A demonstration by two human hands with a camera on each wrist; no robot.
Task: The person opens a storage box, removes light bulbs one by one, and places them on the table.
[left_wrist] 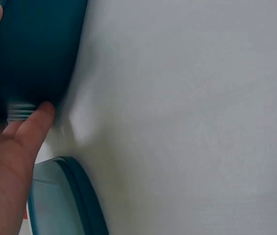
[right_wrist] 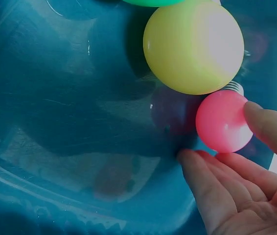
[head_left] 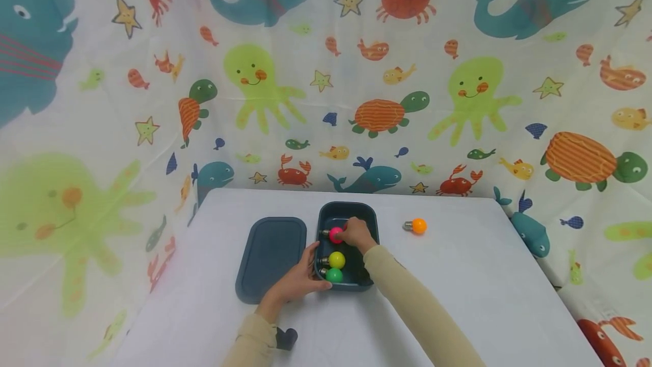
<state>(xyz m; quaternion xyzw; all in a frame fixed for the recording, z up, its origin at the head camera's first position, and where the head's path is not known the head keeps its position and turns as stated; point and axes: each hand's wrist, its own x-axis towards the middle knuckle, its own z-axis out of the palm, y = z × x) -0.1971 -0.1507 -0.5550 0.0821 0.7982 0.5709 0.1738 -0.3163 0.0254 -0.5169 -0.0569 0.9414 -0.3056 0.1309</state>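
A dark teal plastic box [head_left: 374, 214] stands on the table. Inside lie a pink light bulb [head_left: 335, 235], a yellow light bulb [head_left: 337, 260] and a green light bulb [head_left: 334, 275], their screw bases toward the left wall. My right hand [head_left: 357, 234] reaches into the box, its thumb and fingertips pinching the pink bulb [right_wrist: 221, 122]. In the right wrist view that bulb is beside the larger yellow bulb [right_wrist: 192, 46]. My left hand [head_left: 295, 283] grips the near left corner of the box, fingers along the left wall and thumb at the front wall.
Left of the box lies a matching lid [head_left: 272, 259], flat on the white table [head_left: 458, 299]. An orange light bulb [head_left: 419, 226] rests on the table to the right of the box. Behind hangs a curtain [head_left: 316, 146] printed with sea animals.
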